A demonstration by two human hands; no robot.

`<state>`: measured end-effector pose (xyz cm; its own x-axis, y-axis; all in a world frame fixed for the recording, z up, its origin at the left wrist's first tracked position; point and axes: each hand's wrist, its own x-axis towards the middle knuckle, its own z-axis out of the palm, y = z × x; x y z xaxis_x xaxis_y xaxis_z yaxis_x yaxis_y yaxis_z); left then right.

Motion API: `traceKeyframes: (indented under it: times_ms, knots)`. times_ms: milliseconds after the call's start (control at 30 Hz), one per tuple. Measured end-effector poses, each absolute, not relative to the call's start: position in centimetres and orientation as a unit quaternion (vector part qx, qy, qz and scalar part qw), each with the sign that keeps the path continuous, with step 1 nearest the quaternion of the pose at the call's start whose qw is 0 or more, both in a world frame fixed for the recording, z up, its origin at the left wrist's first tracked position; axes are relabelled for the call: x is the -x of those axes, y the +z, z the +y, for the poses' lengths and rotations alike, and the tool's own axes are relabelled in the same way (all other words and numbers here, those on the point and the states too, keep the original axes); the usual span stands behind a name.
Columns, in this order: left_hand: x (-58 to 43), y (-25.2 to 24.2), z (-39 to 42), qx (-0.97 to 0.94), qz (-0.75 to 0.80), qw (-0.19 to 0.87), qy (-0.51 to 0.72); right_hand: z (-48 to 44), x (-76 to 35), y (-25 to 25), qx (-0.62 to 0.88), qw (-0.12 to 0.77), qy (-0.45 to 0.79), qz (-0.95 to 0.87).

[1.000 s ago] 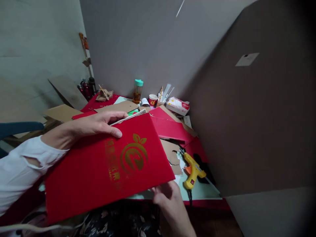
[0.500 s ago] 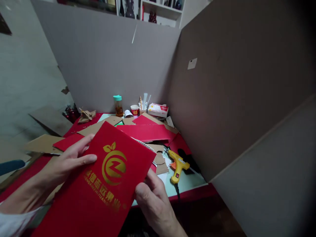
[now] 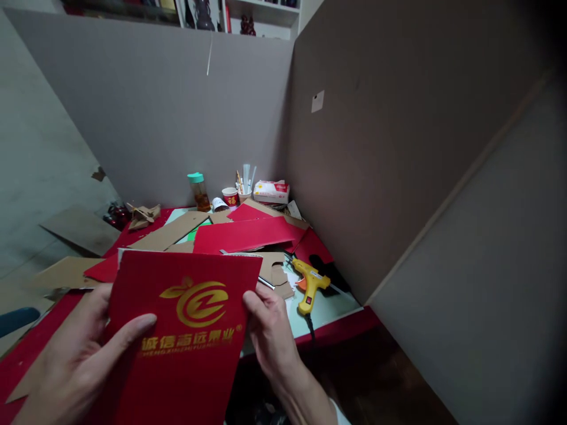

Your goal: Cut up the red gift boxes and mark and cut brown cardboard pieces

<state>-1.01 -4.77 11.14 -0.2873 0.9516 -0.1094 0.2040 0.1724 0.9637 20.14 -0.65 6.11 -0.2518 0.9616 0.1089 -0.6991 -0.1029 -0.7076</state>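
A red cardboard sheet (image 3: 186, 378) with a gold fruit-like logo and gold lettering is held up close to me, over the near side of the table. My left hand (image 3: 88, 354) grips its left edge, thumb on the printed face and fingers behind. My right hand (image 3: 268, 316) pinches the upper right edge between thumb and fingers. A thin shiny strip (image 3: 266, 283) shows just above the right fingers; whether the hand touches it I cannot tell. Right of that hand, a yellow hot glue gun (image 3: 310, 286) lies on the table.
Red cardboard pieces (image 3: 241, 235) and brown cardboard (image 3: 170, 230) cover much of the table. Toward the back stand a teal-lidded bottle (image 3: 200, 193), a red-and-white paper cup (image 3: 230, 197), a cup of sticks (image 3: 245, 192) and a tissue pack (image 3: 271, 192). Grey panels (image 3: 168, 112) rise behind and right.
The cardboard sheet has turned from a slant to nearly upright, and its top edge has dropped. Both hands have moved with it, still holding on. The view has swung slightly right.
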Motion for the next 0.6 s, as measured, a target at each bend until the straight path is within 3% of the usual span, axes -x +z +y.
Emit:
traceKeyframes:
  times_ms: [133,267,333,400,500,600]
  knots:
    - [-0.2,9.1,-4.8,-0.376,0.616,0.433,0.540,0.3,-20.0,5.8,0.221,0.561,0.694,-0.392]
    - [2.1,7.9,-4.8,-0.380,0.617,0.484,0.491,0.7,-20.0,6.2,0.266,0.524,0.644,-0.490]
    - [4.2,8.6,-5.0,-0.416,0.648,0.417,0.483,0.9,-19.8,6.3,0.311,0.487,0.604,-0.548]
    - [5.5,10.2,-5.1,-0.498,0.659,0.263,0.498,0.9,-19.2,6.5,0.354,0.447,0.554,-0.607]
    - [5.1,12.5,-4.8,-0.659,0.656,0.154,0.334,0.5,-17.9,6.5,0.335,0.380,0.508,-0.697]
    - [3.5,13.0,-3.7,-0.733,0.613,0.228,0.186,-0.3,-16.7,6.1,0.296,0.329,0.497,-0.747]
